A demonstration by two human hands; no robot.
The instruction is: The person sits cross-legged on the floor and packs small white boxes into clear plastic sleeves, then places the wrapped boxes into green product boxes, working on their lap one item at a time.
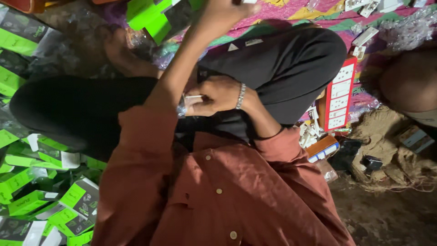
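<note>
Nearest the camera is the rust-red shirt (pixel 218 196), filling the lower middle of the view. Just above it the right hand (pixel 218 94), a silver bracelet (pixel 241 95) at its wrist, is curled shut around a small white piece (pixel 193 98); the piece's long axis runs across the view, its free end pointing left, the rest hidden inside the fingers. The left hand (pixel 225 12) reaches up to the top edge, where it is cut off, so I cannot tell its grip. Green-and-black boxes (pixel 54 200) lie heaped at the left edge. At the right stands a red-framed white socket strip (pixel 339 93), upright, beside white parts (pixel 309 132) too small to make out. Farthest is the patterned cloth (pixel 309 18).
</note>
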